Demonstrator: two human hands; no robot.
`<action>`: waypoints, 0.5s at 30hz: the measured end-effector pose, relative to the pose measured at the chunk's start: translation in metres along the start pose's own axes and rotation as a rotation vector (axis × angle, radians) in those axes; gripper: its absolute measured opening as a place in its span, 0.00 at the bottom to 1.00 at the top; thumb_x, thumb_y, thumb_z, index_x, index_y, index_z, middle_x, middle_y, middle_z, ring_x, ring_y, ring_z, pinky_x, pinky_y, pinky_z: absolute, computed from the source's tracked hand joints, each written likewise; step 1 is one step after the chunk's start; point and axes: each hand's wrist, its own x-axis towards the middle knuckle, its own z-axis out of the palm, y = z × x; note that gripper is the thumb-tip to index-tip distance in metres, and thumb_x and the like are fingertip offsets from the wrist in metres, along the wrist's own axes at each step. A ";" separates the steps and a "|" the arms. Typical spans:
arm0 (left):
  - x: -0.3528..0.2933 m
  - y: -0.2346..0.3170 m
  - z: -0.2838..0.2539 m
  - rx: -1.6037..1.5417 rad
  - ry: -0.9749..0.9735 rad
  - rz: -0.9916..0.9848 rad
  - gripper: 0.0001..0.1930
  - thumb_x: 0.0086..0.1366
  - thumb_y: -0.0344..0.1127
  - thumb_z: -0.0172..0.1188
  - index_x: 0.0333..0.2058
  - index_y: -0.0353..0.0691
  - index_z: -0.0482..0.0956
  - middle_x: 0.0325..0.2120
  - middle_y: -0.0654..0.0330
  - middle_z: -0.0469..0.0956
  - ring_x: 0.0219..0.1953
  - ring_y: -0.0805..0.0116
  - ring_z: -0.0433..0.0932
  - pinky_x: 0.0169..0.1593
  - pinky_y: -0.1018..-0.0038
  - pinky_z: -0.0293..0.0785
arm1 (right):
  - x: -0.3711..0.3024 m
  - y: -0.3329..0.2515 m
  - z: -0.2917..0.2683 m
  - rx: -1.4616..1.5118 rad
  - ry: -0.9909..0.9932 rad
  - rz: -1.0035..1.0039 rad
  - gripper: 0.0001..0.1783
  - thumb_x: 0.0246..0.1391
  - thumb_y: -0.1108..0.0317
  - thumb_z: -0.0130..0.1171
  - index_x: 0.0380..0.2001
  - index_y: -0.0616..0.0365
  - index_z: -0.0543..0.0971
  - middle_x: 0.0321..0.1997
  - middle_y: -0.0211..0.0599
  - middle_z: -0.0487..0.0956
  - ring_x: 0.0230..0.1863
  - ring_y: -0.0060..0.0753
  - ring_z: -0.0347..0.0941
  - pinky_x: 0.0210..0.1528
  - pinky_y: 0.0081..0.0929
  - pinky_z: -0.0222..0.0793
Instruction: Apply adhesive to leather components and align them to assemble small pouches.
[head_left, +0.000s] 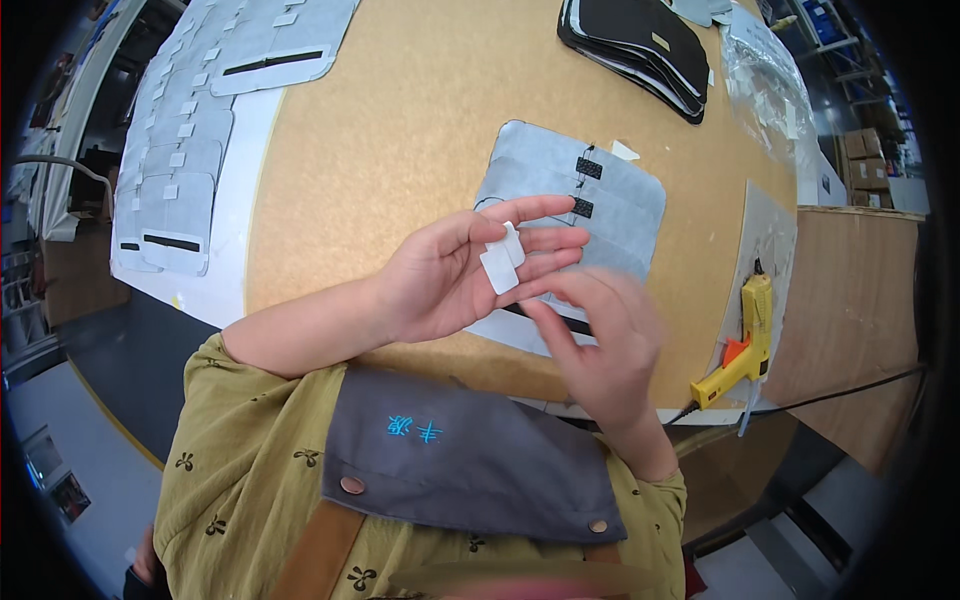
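My left hand [435, 275] is turned palm up with its fingers stretched out, and its thumb presses several small white tabs [501, 270] against them. Close by its fingertips, my right hand [615, 345] is bent into a pinch; it is a little blurred, and I cannot make out what lies between thumb and finger. Beneath both hands is a light grey sheet with rounded corners [630, 215]. Thin dark wires and small black rectangular pads [590, 168] sit on that sheet. My hands partly cover its near half, where a black strip shows.
At the left lie overlapping grey sheets [205, 150] bearing white tabs and black strips. A stack of black flat pieces [640, 50] is at the far right, beside clear plastic bags [765, 85]. A yellow glue gun [740, 355] with a cord rests at the table's right edge.
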 end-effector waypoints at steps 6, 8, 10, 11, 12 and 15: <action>-0.004 -0.003 0.000 -0.042 -0.012 0.022 0.30 0.69 0.37 0.33 0.69 0.36 0.48 0.66 0.47 0.58 0.65 0.52 0.64 0.62 0.62 0.69 | 0.001 0.000 0.020 -0.150 -0.066 -0.046 0.16 0.40 0.69 0.71 0.34 0.54 0.80 0.35 0.29 0.78 0.35 0.33 0.74 0.34 0.30 0.67; -0.004 -0.004 -0.005 -0.035 -0.004 0.020 0.30 0.69 0.37 0.33 0.69 0.36 0.49 0.66 0.46 0.58 0.65 0.53 0.65 0.61 0.63 0.70 | 0.000 0.006 0.023 -0.145 -0.031 -0.089 0.14 0.40 0.69 0.71 0.34 0.55 0.80 0.34 0.29 0.78 0.35 0.33 0.74 0.34 0.30 0.67; -0.003 -0.005 -0.008 -0.023 0.003 0.011 0.30 0.70 0.37 0.33 0.69 0.36 0.49 0.66 0.46 0.58 0.64 0.54 0.66 0.61 0.63 0.71 | 0.000 0.007 0.021 -0.142 0.009 -0.127 0.13 0.41 0.69 0.71 0.33 0.55 0.80 0.34 0.30 0.78 0.34 0.34 0.74 0.35 0.31 0.67; -0.004 -0.006 -0.008 0.024 0.037 0.020 0.28 0.70 0.38 0.34 0.67 0.36 0.53 0.63 0.47 0.62 0.62 0.57 0.68 0.60 0.64 0.71 | -0.001 0.006 0.019 -0.100 0.021 -0.076 0.12 0.41 0.69 0.71 0.31 0.55 0.80 0.33 0.30 0.79 0.33 0.33 0.74 0.35 0.30 0.67; -0.003 -0.006 -0.009 0.073 0.068 0.029 0.27 0.71 0.38 0.35 0.66 0.35 0.56 0.60 0.48 0.66 0.60 0.60 0.70 0.59 0.66 0.72 | 0.000 0.006 0.016 -0.060 0.034 -0.026 0.11 0.41 0.70 0.71 0.30 0.56 0.80 0.32 0.30 0.79 0.32 0.33 0.74 0.34 0.30 0.68; -0.003 -0.007 -0.011 0.137 0.237 0.091 0.22 0.72 0.41 0.38 0.56 0.33 0.67 0.41 0.58 0.76 0.41 0.72 0.75 0.43 0.76 0.74 | -0.004 0.007 0.006 0.118 -0.012 0.208 0.10 0.42 0.71 0.71 0.30 0.57 0.81 0.31 0.29 0.79 0.30 0.33 0.74 0.32 0.28 0.68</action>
